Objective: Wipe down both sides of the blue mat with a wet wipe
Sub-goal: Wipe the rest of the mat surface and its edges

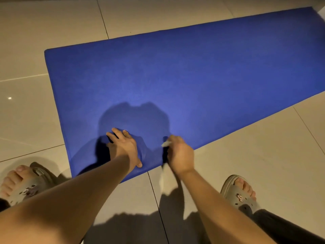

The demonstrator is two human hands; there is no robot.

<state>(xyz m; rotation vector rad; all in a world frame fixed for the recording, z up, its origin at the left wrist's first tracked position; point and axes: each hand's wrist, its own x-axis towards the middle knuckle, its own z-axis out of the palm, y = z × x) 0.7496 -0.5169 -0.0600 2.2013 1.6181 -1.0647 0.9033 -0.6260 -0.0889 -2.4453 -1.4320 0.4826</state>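
Note:
The blue mat lies flat on the tiled floor, running from the near left to the far right. My left hand rests flat on the mat near its front edge, fingers spread. My right hand sits at the mat's near edge and grips a white wet wipe. One end of the wipe sticks out above the fingers and a blurred strip hangs below the hand over the floor.
Beige glossy floor tiles surround the mat. My two feet in grey clogs stand on the floor, one at the lower left and one at the lower right. My shadow falls on the mat and floor.

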